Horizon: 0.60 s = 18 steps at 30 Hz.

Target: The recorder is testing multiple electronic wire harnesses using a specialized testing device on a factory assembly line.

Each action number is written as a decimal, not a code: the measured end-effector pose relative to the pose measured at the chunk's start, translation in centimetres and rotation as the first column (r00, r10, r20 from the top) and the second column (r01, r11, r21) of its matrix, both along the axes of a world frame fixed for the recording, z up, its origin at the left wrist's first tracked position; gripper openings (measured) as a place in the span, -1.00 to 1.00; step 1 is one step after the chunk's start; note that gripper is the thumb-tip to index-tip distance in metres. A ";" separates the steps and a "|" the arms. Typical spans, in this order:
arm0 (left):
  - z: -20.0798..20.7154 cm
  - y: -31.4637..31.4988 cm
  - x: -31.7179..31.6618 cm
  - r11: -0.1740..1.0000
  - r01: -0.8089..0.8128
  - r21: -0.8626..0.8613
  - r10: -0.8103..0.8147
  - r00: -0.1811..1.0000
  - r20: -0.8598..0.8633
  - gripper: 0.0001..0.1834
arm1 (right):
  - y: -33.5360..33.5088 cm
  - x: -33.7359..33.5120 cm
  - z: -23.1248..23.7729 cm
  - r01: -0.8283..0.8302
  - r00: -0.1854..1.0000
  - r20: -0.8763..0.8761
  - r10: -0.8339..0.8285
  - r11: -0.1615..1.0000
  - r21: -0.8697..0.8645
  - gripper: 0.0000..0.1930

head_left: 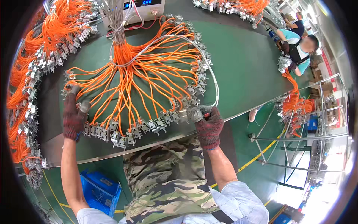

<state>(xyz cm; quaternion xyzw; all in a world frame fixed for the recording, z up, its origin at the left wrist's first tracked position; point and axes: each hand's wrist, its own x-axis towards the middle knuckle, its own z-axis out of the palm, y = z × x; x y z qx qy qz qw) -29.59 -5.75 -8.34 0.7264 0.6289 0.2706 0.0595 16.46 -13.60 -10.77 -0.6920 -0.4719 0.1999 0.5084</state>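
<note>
A bundle of orange cables (123,56) fans out over the green tabletop, each cable ending in a small silver metal connector (115,140). At the fan's left end my left hand (74,117), in a dark red and grey knit glove, reaches its fingers to the connectors there, its thumb held apart. My right hand (209,125), gloved alike, is closed at the table's front edge beside the right-hand connectors. What its fingers pinch is too small to make out. A white lead (213,76) loops over the bundle and runs down to my right hand.
Behind the bundle stands a bench power supply (158,9) with a lit display. More orange cables (59,26) heap along the left. A co-worker (298,50) handles connectors at the far right, near a metal rack (294,139). Below left sits a blue bin (99,190).
</note>
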 end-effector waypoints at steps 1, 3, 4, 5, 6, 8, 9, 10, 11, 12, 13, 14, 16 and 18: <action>-0.2 -0.8 0.4 0.999 -0.002 -0.043 0.004 0.999 0.051 -0.25 | 0.0 -0.4 -0.2 0.000 1.000 -0.023 0.000 1.000 -0.006 -0.68; -1.5 -1.9 -0.4 1.000 0.004 0.012 -0.003 0.997 -0.083 -0.18 | 0.1 -0.8 -1.1 -0.009 0.999 -0.034 0.010 1.000 0.017 -0.67; -1.7 -2.1 -0.7 1.000 -0.010 0.012 0.011 0.998 -0.061 -0.17 | 0.1 -0.7 -2.0 -0.010 1.000 -0.018 0.011 0.999 0.045 -0.67; -1.6 -2.2 -0.1 1.000 -0.022 0.009 0.022 0.999 -0.035 -0.16 | 0.2 -0.8 -2.0 -0.009 1.000 0.003 0.009 0.998 0.069 -0.67; -1.5 -2.3 0.2 0.999 -0.034 0.005 0.034 0.999 -0.009 -0.16 | 0.0 -0.9 -1.8 -0.014 0.998 0.066 0.010 0.998 0.064 -0.67; -1.2 -2.2 -0.2 0.999 0.016 -0.030 -0.010 0.983 0.182 -0.15 | -0.2 -1.0 -0.8 -0.018 0.981 0.192 0.007 0.998 0.057 -0.68; -0.9 -2.2 -0.4 0.998 0.044 -0.042 -0.031 0.961 0.276 -0.15 | -0.3 -0.9 -0.8 -0.038 0.975 0.220 0.023 0.997 0.066 -0.68; -0.7 -2.2 -0.4 1.000 0.007 -0.013 -0.004 0.971 0.238 -0.15 | -0.3 -0.7 -0.8 -0.058 0.968 0.249 0.038 0.996 0.074 -0.68; -0.4 -2.4 -0.5 0.999 -0.031 0.019 0.026 0.979 0.202 -0.15 | -0.2 -0.6 -0.8 -0.080 0.959 0.279 0.055 0.993 0.082 -0.69; -0.3 -2.5 -0.5 0.996 -0.067 0.051 0.058 0.985 0.166 -0.16 | -0.2 -0.5 -0.5 -0.076 0.956 0.289 0.053 0.995 0.068 -0.69; -0.8 -2.8 -0.6 0.996 -0.087 0.012 0.084 0.985 0.150 -0.16 | -0.3 -0.6 0.0 -0.071 0.952 0.300 0.052 0.996 0.054 -0.70; -1.3 -3.3 -0.8 0.993 -0.113 -0.026 0.116 0.985 0.126 -0.15 | -0.3 -0.8 0.4 -0.072 0.951 0.305 0.056 0.997 0.041 -0.70; -1.5 -3.7 -1.0 0.987 -0.152 -0.051 0.156 0.985 0.078 -0.16 | -0.9 -1.8 0.5 -0.058 0.986 0.162 0.043 0.994 0.093 -0.71; -1.6 -3.5 -0.4 0.986 -0.164 -0.035 0.165 0.985 0.041 -0.19 | -1.4 -2.5 0.2 -0.040 0.996 0.089 0.032 0.995 0.091 -0.71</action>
